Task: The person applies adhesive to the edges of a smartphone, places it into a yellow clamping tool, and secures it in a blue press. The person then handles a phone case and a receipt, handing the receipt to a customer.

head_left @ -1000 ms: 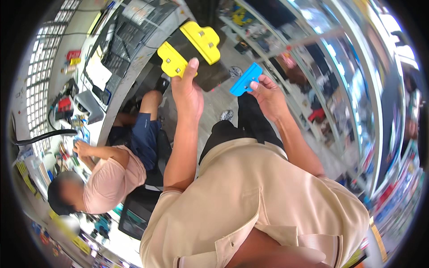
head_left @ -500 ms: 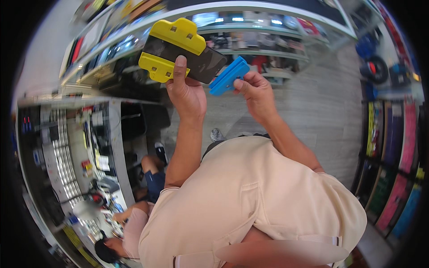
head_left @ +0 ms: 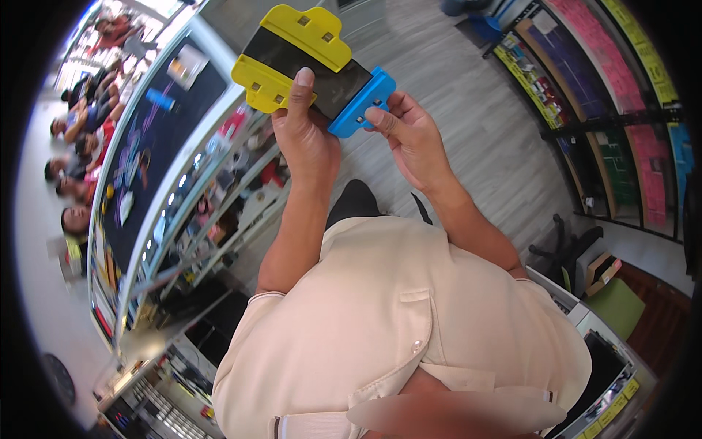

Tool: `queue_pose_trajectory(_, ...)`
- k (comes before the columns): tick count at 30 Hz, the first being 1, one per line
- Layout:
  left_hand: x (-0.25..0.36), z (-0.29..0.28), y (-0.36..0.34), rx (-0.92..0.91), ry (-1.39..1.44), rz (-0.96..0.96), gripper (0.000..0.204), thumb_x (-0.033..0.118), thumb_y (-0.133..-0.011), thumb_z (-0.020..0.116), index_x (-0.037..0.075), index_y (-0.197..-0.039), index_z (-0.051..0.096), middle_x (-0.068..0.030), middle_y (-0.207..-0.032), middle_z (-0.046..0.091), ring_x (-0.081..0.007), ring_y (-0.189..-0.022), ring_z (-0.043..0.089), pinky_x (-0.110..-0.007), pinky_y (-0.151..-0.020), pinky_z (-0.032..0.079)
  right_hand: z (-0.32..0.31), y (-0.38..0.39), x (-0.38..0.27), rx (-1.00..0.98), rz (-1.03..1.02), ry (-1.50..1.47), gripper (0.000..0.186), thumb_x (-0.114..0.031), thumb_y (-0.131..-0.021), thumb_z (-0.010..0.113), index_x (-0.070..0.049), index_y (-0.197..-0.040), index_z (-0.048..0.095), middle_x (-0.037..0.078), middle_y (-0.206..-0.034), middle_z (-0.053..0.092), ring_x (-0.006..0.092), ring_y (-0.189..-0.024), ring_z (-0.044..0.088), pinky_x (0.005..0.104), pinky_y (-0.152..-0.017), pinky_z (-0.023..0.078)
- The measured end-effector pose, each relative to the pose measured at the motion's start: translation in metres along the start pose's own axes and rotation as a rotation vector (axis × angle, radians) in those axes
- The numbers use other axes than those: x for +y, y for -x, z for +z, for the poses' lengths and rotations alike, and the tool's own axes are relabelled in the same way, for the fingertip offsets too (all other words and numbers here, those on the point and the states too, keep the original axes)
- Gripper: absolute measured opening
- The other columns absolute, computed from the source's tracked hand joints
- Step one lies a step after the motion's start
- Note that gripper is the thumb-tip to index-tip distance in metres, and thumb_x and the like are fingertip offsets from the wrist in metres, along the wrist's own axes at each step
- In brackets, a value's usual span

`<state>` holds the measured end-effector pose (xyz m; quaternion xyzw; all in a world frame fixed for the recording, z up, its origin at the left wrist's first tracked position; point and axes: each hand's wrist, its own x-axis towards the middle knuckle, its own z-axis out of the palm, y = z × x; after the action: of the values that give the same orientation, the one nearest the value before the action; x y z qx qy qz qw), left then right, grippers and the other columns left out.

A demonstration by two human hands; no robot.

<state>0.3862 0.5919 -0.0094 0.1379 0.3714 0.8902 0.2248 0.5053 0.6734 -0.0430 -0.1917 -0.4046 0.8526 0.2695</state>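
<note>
My left hand (head_left: 307,135) holds up a dark flat rectangular slab, like a phone or glass panel (head_left: 311,73), thumb laid across its face. Two yellow plastic clamps (head_left: 307,28) grip its long edges, one at the top and one at the left. My right hand (head_left: 409,135) pinches a blue plastic clamp (head_left: 360,102) that sits on the panel's short right end. Both arms reach up from my beige shirt.
A long glass display counter (head_left: 175,212) with goods runs along the left. Several people (head_left: 73,146) sit beyond it. Grey plank floor (head_left: 475,95) lies ahead. Colourful shelves (head_left: 607,102) line the right wall. A desk with boxes (head_left: 599,307) stands at the lower right.
The view has swung round, so the surroundings shifted. The blue clamp, held apart from the panel a second ago, now sits on the panel's end. My left hand kept hold of the panel.
</note>
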Motion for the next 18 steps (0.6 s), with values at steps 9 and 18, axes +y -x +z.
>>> queue_pose_trajectory(9, -0.18, 0.115, -0.215, -0.139, -0.031, -0.312, 0.036, 0.021, -0.101, 0.068, 0.0, -0.13, 0.062, -0.01, -0.119, 0.071, -0.0206, -0.112, 0.068, -0.036, -0.099, 0.054, -0.154, -0.235, -0.126, 0.118, 0.0, 0.212, 0.046, -0.035, -0.101, 0.073, 0.001, -0.129, 0.066, 0.002, -0.115, 0.069, 0.0096, -0.11, 0.061, 0.028, -0.101, 0.046)
queue_pose_trajectory(18, -0.302, 0.249, -0.447, -0.593, -0.248, -0.576, 0.048, 0.038, -0.107, 0.062, 0.002, -0.138, 0.058, -0.0062, -0.127, 0.067, -0.0161, -0.117, 0.061, -0.034, -0.104, 0.046, -0.262, -0.45, -0.283, 0.226, -0.027, 0.415, 0.025, -0.018, -0.096, 0.076, 0.0, -0.113, 0.073, 0.001, -0.101, 0.071, 0.0093, -0.094, 0.063, 0.0278, -0.086, 0.049)
